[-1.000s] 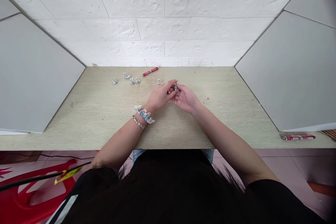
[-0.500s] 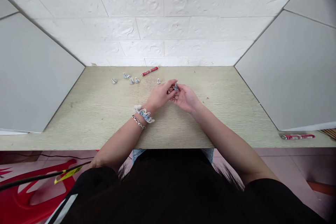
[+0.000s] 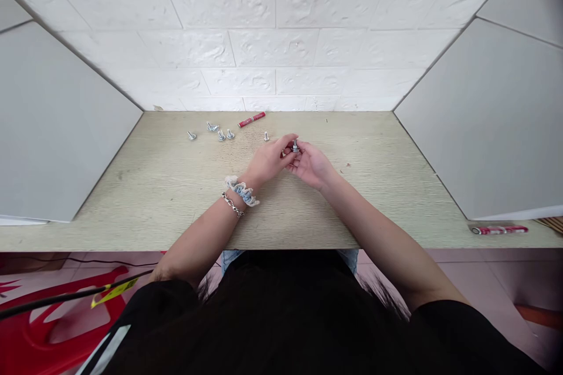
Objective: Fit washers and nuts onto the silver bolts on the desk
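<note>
Between my two hands a silver bolt (image 3: 295,145) stands with its threaded end up and wider metal pieces low on its shank. My left hand (image 3: 269,160) is closed, its thumb and fingers pinching the bolt from the left. From the right, the fingertips of my right hand (image 3: 313,165) close on the same bolt, palm turned partly up. The fingers hide some of the hardware's lower part. A single loose bolt (image 3: 266,136) stands on the table just beyond my left hand.
Several bolts with washers (image 3: 221,135) lie at the back left of the wooden table (image 3: 176,187). Behind them is a red tube (image 3: 251,120), near the white brick wall (image 3: 220,47). Another red tube (image 3: 500,229) rests at the right front edge. Grey panels (image 3: 492,117) flank both sides.
Metal pieces on the bolt's shank look turned slightly between my fingers. Both hands stay nearly in the same place, and the loose bolts have not moved.
</note>
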The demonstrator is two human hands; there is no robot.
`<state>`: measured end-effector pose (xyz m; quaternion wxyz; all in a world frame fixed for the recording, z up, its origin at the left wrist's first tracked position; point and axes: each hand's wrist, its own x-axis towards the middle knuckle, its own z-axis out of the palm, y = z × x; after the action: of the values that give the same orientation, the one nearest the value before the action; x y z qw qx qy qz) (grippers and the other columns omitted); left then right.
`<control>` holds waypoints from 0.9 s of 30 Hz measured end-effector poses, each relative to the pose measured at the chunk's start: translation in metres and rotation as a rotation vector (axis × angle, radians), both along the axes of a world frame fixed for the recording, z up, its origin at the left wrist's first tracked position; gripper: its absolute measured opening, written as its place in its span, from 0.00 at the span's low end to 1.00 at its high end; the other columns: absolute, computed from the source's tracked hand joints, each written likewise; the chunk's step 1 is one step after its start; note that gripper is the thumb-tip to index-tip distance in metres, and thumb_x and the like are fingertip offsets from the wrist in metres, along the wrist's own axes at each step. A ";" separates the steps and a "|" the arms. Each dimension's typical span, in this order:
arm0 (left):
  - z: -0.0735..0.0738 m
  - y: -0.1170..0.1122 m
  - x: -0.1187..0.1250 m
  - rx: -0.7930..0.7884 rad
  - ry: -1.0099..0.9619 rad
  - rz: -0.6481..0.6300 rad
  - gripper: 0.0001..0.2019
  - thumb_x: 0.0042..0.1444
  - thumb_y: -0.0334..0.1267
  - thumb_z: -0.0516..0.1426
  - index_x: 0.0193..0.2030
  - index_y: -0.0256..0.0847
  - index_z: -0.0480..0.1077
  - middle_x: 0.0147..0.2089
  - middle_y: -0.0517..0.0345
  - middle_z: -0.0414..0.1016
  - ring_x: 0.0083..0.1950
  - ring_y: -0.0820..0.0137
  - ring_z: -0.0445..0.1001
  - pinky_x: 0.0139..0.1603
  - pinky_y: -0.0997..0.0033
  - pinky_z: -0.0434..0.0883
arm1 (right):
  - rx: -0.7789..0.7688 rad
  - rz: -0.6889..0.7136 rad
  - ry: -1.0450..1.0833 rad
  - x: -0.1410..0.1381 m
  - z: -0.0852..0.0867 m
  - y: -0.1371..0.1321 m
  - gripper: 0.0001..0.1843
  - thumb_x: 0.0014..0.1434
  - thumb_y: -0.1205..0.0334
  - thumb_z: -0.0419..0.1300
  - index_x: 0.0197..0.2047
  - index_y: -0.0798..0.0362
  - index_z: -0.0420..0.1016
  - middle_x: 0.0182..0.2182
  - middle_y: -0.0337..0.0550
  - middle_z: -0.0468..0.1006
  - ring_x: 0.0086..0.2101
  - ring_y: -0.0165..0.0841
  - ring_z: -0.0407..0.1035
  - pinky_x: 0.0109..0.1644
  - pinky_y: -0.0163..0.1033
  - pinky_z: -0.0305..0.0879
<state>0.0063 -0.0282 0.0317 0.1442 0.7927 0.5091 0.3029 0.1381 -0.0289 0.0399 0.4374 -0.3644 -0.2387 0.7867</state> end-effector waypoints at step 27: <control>0.000 0.000 0.000 -0.006 0.032 0.028 0.18 0.58 0.38 0.54 0.57 0.43 0.64 0.40 0.57 0.76 0.41 0.69 0.73 0.42 0.71 0.67 | 0.065 0.003 -0.002 0.000 -0.005 0.001 0.10 0.63 0.64 0.52 0.32 0.54 0.72 0.29 0.39 0.77 0.33 0.25 0.71 0.41 0.32 0.68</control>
<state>0.0062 -0.0284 0.0322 0.1342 0.7896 0.5234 0.2906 0.1383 -0.0283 0.0346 0.4478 -0.3506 -0.2652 0.7786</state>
